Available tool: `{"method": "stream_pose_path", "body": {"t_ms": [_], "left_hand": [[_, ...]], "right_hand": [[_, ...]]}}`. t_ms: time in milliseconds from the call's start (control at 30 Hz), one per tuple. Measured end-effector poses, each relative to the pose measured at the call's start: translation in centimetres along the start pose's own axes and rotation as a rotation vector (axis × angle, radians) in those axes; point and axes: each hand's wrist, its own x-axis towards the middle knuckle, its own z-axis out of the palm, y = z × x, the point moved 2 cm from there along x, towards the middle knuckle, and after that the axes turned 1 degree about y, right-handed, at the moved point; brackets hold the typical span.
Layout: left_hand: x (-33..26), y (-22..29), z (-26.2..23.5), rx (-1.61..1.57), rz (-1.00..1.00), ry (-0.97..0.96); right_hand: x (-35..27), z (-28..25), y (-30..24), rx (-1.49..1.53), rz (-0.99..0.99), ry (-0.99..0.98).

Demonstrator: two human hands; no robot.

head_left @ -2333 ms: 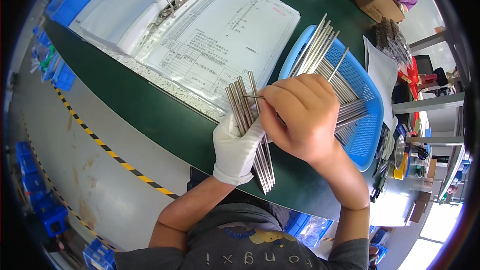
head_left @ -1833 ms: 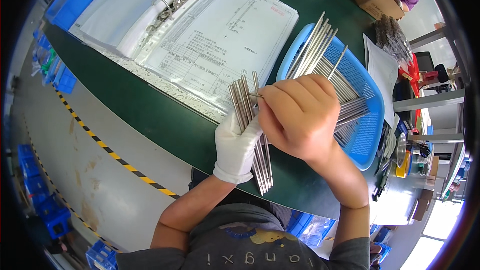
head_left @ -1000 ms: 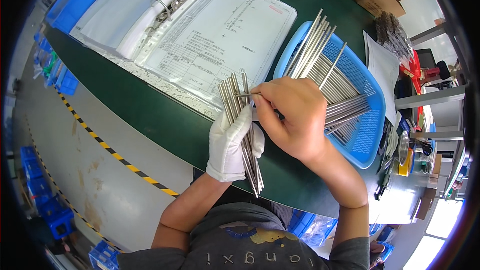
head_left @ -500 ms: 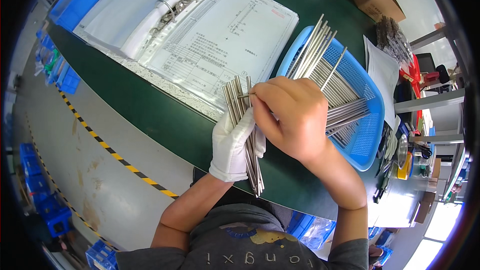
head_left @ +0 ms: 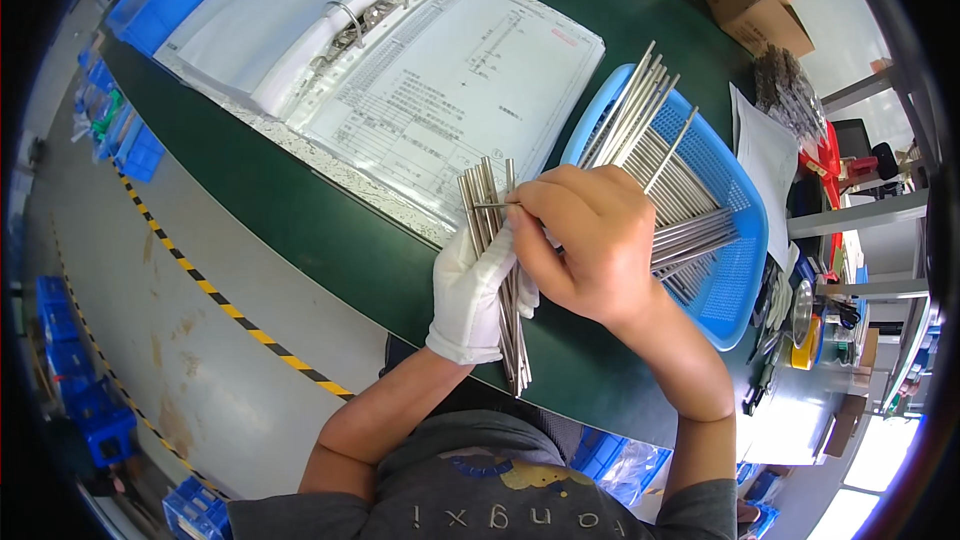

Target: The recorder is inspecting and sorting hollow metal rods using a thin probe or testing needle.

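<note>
Steel rods fanned upright in gloved left hand, bare right hand pinching one rod's tip for picking, basket alongside.

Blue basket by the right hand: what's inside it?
The blue basket holds loose metal rods, several sticking out over its far rim. The right hand covers its near-left corner, so anything there is hidden.
</note>
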Motion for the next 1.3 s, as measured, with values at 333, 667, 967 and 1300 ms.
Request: {"method": "stream_pose_path", "body": {"t_ms": [333,667,967,1300], "left_hand": [[-0.2,-0.4,-0.2,0.040,0.067,0.023],[-0.2,-0.5,-0.1,0.089,0.110,0.023],[0.0,-0.2,0.0,0.074,0.122,-0.012],[0.2,-1.3,-0.6,-0.030,0.154,0.039]], "right_hand": [[0.2,0.2,-0.8,-0.109,-0.041,-0.043],[0.6,0.2,-1.0,-0.146,0.032,-0.227],[0.7,-1.1,-1.2,-0.093,-0.014,-0.100],[0.4,0.0,-1.9,-0.177,-0.062,-0.180]]}}
